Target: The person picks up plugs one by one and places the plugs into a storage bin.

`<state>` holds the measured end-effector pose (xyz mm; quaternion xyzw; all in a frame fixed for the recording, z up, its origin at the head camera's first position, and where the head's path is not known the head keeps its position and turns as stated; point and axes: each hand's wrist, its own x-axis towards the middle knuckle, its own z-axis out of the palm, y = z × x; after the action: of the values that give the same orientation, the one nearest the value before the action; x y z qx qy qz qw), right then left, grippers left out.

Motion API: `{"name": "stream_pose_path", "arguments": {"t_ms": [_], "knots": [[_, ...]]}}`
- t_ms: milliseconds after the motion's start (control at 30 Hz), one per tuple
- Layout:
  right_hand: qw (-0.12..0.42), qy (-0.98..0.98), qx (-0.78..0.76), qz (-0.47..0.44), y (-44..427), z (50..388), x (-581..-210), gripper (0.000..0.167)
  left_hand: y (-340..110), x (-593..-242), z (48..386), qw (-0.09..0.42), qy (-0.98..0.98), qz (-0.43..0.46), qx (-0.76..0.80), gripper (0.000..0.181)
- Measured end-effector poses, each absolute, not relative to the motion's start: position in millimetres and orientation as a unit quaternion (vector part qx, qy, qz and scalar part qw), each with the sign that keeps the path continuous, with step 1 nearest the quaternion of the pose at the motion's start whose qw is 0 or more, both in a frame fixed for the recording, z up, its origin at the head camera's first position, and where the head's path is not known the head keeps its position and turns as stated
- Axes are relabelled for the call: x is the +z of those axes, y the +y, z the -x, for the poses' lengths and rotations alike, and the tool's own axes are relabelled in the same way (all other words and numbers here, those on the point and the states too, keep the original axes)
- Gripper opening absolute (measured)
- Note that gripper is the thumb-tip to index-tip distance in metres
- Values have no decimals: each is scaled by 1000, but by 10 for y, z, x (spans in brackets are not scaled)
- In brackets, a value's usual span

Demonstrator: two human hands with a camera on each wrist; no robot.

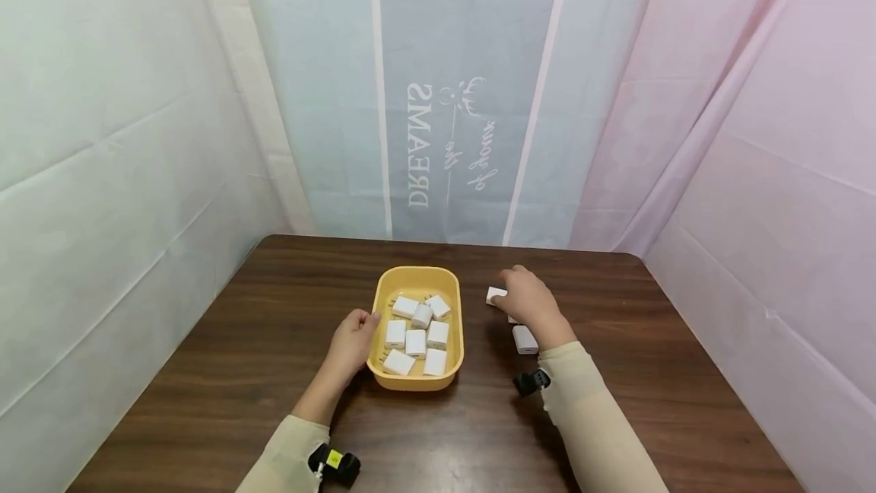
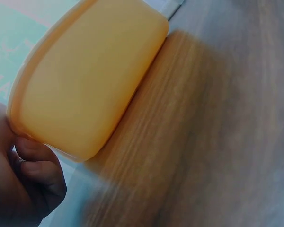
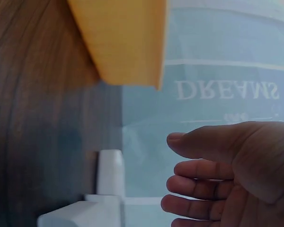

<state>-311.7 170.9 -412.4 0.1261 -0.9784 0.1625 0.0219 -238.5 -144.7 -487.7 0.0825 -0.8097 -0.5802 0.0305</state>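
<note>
At the left rim of a yellow plastic tray (image 1: 415,383), my left hand (image 1: 350,342) pinches the edge between thumb and curled fingers; the left wrist view shows this grip (image 2: 31,175). Several white charger adapters (image 1: 415,343) lie loosely inside the tray. My right hand (image 1: 532,301) hovers right of the tray above more white adapters. One adapter (image 1: 496,294) shows by its fingertips, another (image 1: 525,340) lies below the palm, and a third is mostly hidden under the hand. In the right wrist view the right hand (image 3: 222,175) has thumb and fingers apart, holding nothing.
A dark brown wooden table (image 1: 287,287) bears everything. Cloth walls enclose it on the left and right, and a blue-grey curtain (image 1: 465,21) with mirrored lettering hangs behind its far edge. Each wrist wears a black strap-on device (image 1: 335,465).
</note>
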Motion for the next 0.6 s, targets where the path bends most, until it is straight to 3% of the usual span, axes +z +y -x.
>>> {"name": "stream_pose_path", "arguments": {"t_ms": [600], "knots": [[45, -983, 121, -133, 1701, 3375, -4584, 47, -1457, -4931, 2407, 47, -810, -76, -580, 28]]}}
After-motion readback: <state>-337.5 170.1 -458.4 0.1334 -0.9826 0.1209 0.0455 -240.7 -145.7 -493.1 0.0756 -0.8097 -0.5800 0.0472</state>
